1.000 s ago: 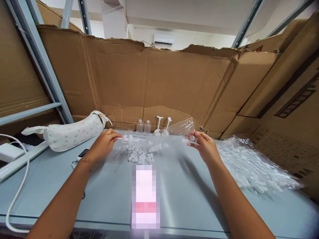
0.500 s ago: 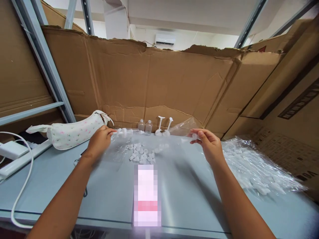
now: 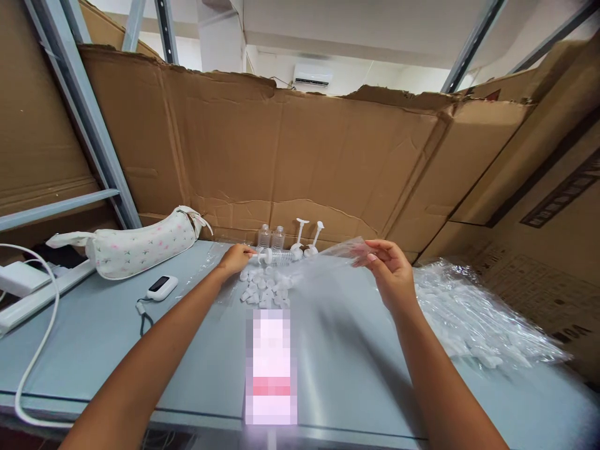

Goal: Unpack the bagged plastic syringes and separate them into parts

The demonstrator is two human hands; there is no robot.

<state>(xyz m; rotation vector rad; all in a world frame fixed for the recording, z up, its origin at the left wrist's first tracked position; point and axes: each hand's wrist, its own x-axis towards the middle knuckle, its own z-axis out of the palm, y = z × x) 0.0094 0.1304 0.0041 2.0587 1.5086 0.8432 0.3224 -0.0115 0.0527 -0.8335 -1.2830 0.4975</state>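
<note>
My left hand (image 3: 237, 257) is closed on the thin end of a white plastic pump piece (image 3: 266, 257), which lies sideways with a clear ribbed, spring-like section pointing right. My right hand (image 3: 390, 265) pinches the edge of a clear plastic bag (image 3: 335, 255), which stretches left toward that ribbed end. Whether the end is inside the bag, I cannot tell. Below the pump piece is a heap of small white caps (image 3: 265, 289). Just behind stand two clear bottles (image 3: 270, 237) and two white pump heads (image 3: 305, 240).
At right lies a large clear bag of white parts (image 3: 473, 312). A floral pouch (image 3: 145, 247), a small white device (image 3: 162, 287) and a power strip (image 3: 47, 297) with a white cable are at left. Cardboard (image 3: 300, 150) walls the back. A blurred-out object (image 3: 270, 369) stands at the front.
My left hand has carried the pump piece right, toward the bag. My right hand, which had a small white piece at its fingers, now shows only the bag, lifted and spread.
</note>
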